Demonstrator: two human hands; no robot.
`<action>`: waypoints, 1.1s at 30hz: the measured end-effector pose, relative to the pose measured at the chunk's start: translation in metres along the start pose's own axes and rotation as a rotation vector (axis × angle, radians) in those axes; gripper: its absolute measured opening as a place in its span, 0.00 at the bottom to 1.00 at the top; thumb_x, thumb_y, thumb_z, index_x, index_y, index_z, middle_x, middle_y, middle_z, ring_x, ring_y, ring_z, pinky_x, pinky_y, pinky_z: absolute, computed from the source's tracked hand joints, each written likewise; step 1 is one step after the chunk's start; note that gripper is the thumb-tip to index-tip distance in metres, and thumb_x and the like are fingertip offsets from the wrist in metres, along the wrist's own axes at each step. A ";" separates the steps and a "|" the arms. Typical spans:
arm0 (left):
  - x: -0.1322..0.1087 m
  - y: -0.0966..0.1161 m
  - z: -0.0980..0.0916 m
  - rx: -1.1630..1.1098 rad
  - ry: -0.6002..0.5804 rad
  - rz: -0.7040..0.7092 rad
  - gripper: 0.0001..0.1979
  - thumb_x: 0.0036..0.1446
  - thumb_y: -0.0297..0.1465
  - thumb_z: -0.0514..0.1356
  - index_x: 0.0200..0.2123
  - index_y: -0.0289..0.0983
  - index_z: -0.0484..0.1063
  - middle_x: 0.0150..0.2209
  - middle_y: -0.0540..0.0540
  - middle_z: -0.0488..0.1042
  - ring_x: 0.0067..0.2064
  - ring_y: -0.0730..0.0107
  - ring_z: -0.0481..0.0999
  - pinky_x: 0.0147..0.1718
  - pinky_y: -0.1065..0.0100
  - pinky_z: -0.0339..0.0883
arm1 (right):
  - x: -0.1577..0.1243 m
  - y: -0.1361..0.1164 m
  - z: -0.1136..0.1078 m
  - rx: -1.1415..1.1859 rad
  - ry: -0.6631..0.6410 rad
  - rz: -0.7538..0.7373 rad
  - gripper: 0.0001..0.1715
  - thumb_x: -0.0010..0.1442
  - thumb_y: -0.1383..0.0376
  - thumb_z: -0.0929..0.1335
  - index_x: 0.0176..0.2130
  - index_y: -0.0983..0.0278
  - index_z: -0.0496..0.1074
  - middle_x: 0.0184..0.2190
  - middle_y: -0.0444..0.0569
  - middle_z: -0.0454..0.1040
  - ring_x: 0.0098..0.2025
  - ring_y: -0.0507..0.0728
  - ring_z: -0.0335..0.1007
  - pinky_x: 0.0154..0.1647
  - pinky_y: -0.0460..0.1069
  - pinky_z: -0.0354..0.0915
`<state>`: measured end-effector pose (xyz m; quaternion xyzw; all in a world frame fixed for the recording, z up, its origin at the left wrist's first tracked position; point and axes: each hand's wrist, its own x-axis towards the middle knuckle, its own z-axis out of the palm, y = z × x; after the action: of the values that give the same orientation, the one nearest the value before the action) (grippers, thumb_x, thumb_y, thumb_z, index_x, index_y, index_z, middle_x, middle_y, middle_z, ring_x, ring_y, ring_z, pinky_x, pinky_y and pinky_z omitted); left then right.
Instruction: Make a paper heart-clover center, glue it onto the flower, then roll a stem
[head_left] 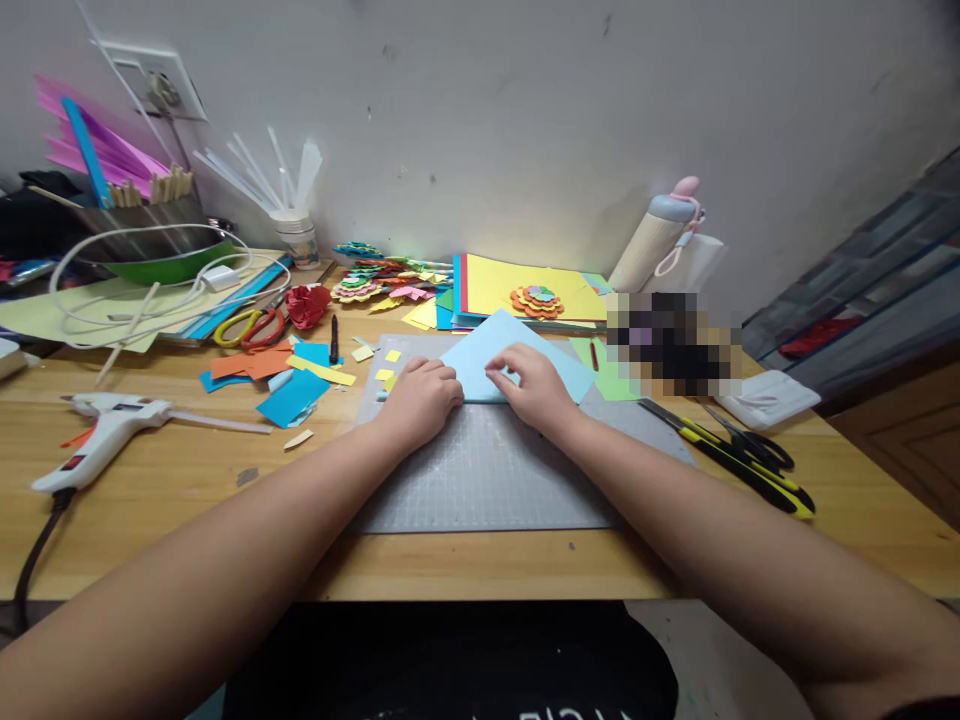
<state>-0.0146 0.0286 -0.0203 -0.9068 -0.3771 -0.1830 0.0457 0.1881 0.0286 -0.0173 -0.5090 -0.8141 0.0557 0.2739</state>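
A light blue paper sheet (499, 350) lies on the grey cutting mat (495, 470), one corner pointing at the wall. Along its near edge runs a narrow rolled or folded strip. My left hand (424, 400) presses on the left end of this edge, its fingers curled over the paper. On the right part of the sheet rests my right hand (532, 388), thumb and forefinger bent towards each other near the edge; whether paper is between them is too small to tell. Small yellow paper squares (392, 356) sit left of the sheet.
A glue gun (112, 430) and coloured paper scraps (296, 395) lie left. Behind are red scissors (262, 328), paper flowers (375, 285) and a stack of coloured sheets (487, 285). A yellow-black cutter (735, 460), black scissors (757, 447) and a bottle (652, 240) are right.
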 end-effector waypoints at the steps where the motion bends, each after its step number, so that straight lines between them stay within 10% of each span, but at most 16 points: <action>1: 0.000 0.000 0.001 0.000 0.001 0.001 0.12 0.59 0.27 0.56 0.27 0.38 0.77 0.29 0.45 0.76 0.37 0.62 0.72 0.41 0.59 0.56 | -0.008 0.002 -0.004 0.002 -0.025 -0.027 0.10 0.64 0.64 0.65 0.39 0.63 0.75 0.40 0.51 0.76 0.44 0.59 0.70 0.46 0.52 0.59; 17: -0.004 0.004 -0.008 0.025 -0.065 0.006 0.10 0.58 0.26 0.57 0.28 0.36 0.76 0.29 0.43 0.77 0.36 0.60 0.72 0.40 0.58 0.58 | -0.031 0.001 0.000 0.014 -0.096 -0.083 0.09 0.61 0.73 0.66 0.34 0.64 0.77 0.33 0.50 0.77 0.38 0.58 0.70 0.41 0.52 0.61; 33: -0.103 0.068 -0.044 -0.091 -0.010 -0.177 0.09 0.63 0.28 0.54 0.32 0.40 0.73 0.29 0.48 0.73 0.34 0.61 0.71 0.36 0.60 0.59 | -0.088 -0.049 -0.013 0.213 -0.223 -0.209 0.12 0.63 0.73 0.65 0.32 0.63 0.76 0.28 0.47 0.74 0.32 0.56 0.67 0.36 0.52 0.60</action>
<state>-0.0467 -0.0986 -0.0138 -0.8720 -0.4472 -0.1986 -0.0139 0.1844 -0.0734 -0.0226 -0.3803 -0.8775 0.1689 0.2384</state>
